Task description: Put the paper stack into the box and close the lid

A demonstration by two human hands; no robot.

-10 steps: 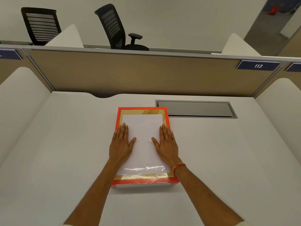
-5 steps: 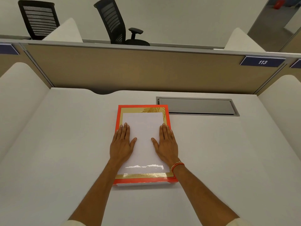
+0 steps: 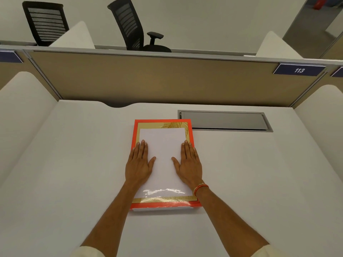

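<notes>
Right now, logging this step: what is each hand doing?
Left hand: open, flat on the box lid, holding nothing.
Right hand: open, flat on the lid, holding nothing.

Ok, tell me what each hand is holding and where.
Nothing is gripped. The left hand and right hand lie flat, palms down, on the box lid, near its left and right edges.

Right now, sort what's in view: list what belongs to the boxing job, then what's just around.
Job: orange-rimmed gold box; its glossy white lid panel; left hand; right hand.

Around: grey desk hatch; two black mesh chairs; blue 113 plate.
</notes>
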